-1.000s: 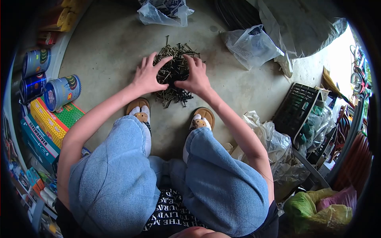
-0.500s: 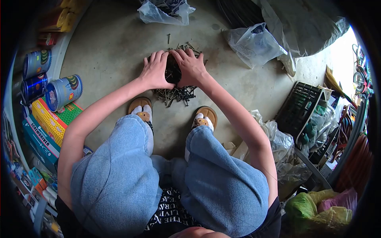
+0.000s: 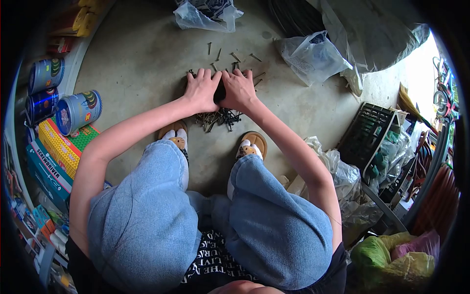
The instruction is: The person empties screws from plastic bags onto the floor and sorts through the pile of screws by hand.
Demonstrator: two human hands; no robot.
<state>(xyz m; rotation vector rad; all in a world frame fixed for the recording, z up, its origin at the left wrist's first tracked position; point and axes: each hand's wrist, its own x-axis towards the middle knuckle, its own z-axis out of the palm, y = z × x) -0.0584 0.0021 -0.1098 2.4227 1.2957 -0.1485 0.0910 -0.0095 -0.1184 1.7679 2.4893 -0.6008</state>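
Observation:
A pile of screws (image 3: 226, 118), some dark and some brassy, lies on the concrete floor in front of my feet. My left hand (image 3: 201, 91) and my right hand (image 3: 239, 90) cup the pile from both sides, backs up, with fingers curled down around the screws. The hands almost meet in the middle, and a dark gap shows between them. My palms and most of the gripped screws are hidden. Several loose screws (image 3: 219, 54) lie scattered beyond my fingertips, and one more screw (image 3: 255, 57) rests farther right.
Two plastic bags (image 3: 313, 56) (image 3: 208, 17) sit at the far side of the floor. On the left stand paint cans (image 3: 78, 112) and a screwdriver box (image 3: 49, 169). A black crate (image 3: 369, 134) and crumpled plastic (image 3: 345, 176) lie at the right. My sandals (image 3: 257, 142) flank the floor before me.
Both hands have drawn closer together over the pile, narrowing the gap between them. More loose screws now show on the floor beyond my fingertips.

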